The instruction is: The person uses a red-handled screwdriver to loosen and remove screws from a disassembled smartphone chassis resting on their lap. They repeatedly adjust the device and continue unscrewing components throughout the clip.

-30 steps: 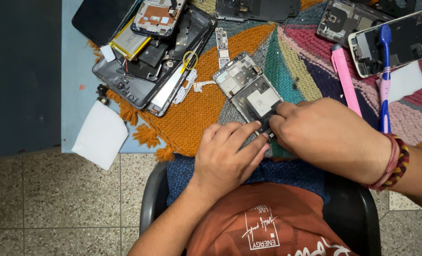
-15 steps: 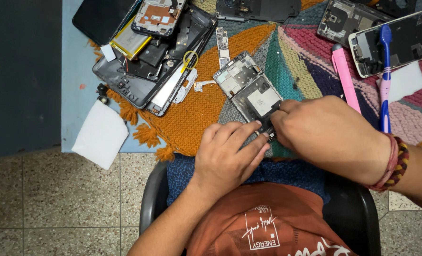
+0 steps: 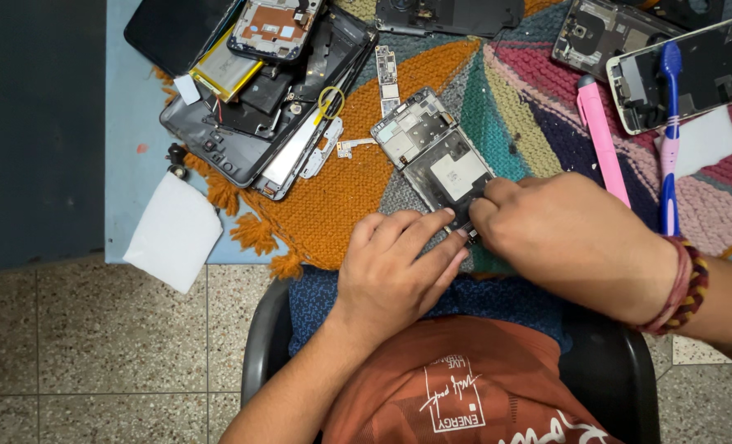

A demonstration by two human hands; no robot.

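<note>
An opened phone [image 3: 432, 152] lies tilted on a colourful woven mat [image 3: 358, 205], its inner boards and metal shield showing. My left hand [image 3: 399, 267] rests palm down on the mat, its fingertips pressing on the phone's near end. My right hand [image 3: 572, 238], with a beaded band at the wrist, covers the phone's near right corner, thumb and forefinger pinched together there. Whatever those fingers hold is hidden. The phone's lower part is covered by both hands.
A pile of dismantled phone shells, a battery and a yellow ring [image 3: 275, 90] lies at the upper left. A white cloth [image 3: 173, 230] hangs over the table edge. A pink pen [image 3: 600, 136], a blue toothbrush [image 3: 669, 140] and another open phone [image 3: 695, 70] lie at the right.
Both hands stay on the phone's near end. The right hand's fingers have shifted slightly; the phone has not moved.
</note>
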